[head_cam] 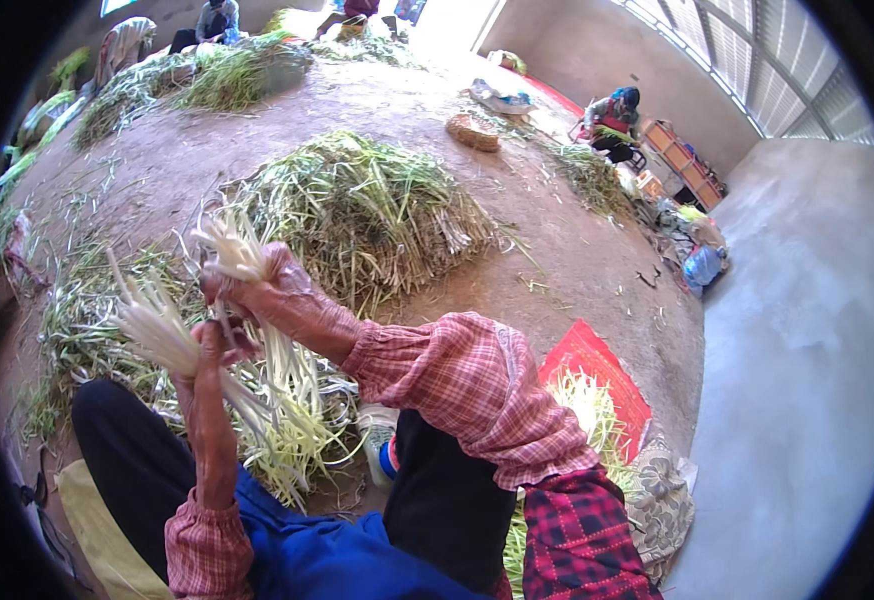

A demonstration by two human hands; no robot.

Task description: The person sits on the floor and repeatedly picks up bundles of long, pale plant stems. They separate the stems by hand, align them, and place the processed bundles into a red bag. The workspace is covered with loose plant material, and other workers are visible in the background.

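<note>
My left hand point(204, 360) is closed around a bundle of pale stalks point(153, 324), whose white ends point up and to the left. Just above and to the right, my right hand point(276, 289) grips a second bundle of white stalks point(231, 246). Long pale yellow-green leaves point(287, 442) trail from the bundles down between my knees. The fingers of both hands come close together, and I cannot tell whether they touch. Beneath the hands lies a spread of loose green and dry stalks point(99, 322).
A large heap of green stalks point(362, 210) lies ahead. To my right, pale leaves point(587, 405) rest on a red cloth point(617, 382). Farther off are a woven basket point(473, 133), a seated person point(615, 124) and a blue plastic bag point(702, 266). Other people sit among heaps at the back.
</note>
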